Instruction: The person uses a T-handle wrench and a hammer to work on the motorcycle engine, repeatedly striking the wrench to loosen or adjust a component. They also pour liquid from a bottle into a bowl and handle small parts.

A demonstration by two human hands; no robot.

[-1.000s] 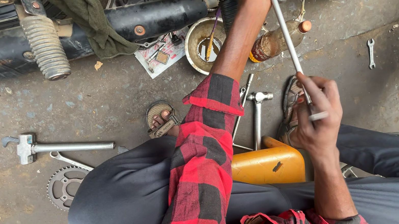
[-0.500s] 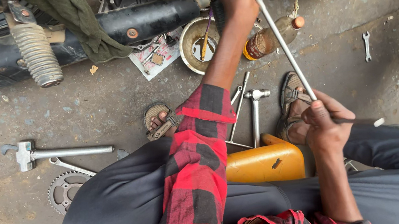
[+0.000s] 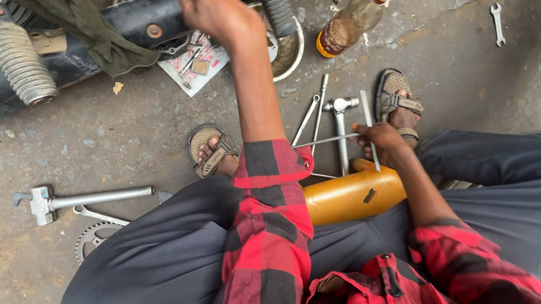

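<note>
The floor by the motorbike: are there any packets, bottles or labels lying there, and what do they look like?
Flat white card packet: beside the black motorbike pipe, small metal parts shown on it.
Brown glass bottle: lying tilted on the floor, orange cap, yellow band at its base.
No signs or screens.

One package by you: a flat blister card [image 3: 193,63], white backing with red print, small metal parts under clear plastic. It lies on the concrete floor [image 3: 109,145] just below the black motorcycle frame tube [image 3: 61,43]. Right of it, a brown bottle [image 3: 349,22] on its side, orange cap, yellow band at the base.
</note>
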